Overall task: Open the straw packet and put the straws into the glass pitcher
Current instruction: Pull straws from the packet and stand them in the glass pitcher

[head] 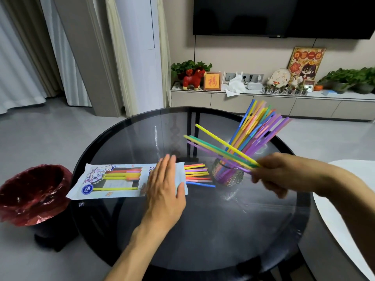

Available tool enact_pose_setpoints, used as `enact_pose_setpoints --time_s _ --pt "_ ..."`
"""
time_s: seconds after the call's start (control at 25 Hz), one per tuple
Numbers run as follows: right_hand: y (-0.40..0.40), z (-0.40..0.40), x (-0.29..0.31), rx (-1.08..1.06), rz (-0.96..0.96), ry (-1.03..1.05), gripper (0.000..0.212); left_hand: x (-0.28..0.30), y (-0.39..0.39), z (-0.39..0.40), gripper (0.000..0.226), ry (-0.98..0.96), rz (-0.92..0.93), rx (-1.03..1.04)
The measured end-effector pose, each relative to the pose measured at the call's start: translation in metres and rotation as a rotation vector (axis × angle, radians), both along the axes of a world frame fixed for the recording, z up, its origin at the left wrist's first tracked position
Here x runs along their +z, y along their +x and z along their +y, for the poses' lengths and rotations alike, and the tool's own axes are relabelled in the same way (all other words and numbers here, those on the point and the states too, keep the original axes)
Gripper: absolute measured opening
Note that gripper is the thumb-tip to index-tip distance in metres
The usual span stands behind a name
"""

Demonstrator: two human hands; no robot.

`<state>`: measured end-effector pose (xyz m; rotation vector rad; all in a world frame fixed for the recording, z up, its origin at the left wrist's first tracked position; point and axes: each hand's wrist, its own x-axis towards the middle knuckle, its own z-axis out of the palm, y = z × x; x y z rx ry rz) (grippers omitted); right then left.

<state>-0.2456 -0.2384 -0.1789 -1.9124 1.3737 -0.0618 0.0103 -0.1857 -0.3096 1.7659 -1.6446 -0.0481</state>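
The white-and-blue straw packet [113,180] lies flat on the round glass table [203,230], its open end facing right. My left hand [165,186] rests flat on that end, fingers spread. Several coloured straws [197,174] stick out of the opening, and a few stay inside. The glass pitcher [228,175] stands just right of them, holding a fan of many straws [257,126] leaning up and right. My right hand [278,173] is closed on a small bunch of straws [219,149], yellow, green and purple, held slanted in front of the pitcher.
A bin with a red liner [34,191] stands on the floor left of the table. A white table edge [349,209] is at the right. Behind are a low cabinet [263,102] with ornaments and plants, a television and curtains.
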Motion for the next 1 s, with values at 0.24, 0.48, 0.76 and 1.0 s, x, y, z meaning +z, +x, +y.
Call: enact_pose_setpoints --time_s 0.24,0.48,0.76,1.0 --pt "0.043 0.021 -0.008 0.293 -0.309 0.355 0.038 0.014 -0.022 0.008 0.053 -0.373 -0.363 -0.195" --pt "0.030 0.005 0.000 -0.085 -1.011 0.257 0.041 0.052 -0.025 0.016 0.022 -0.209 0.321 -0.315" --pt "0.070 0.014 -0.044 0.323 -0.816 -0.140 0.018 0.004 -0.022 0.005 0.022 0.234 0.533 -0.501" --pt "0.080 0.015 -0.061 0.301 -0.776 -0.212 0.018 0.013 -0.011 0.005 0.023 0.416 0.432 -0.598"
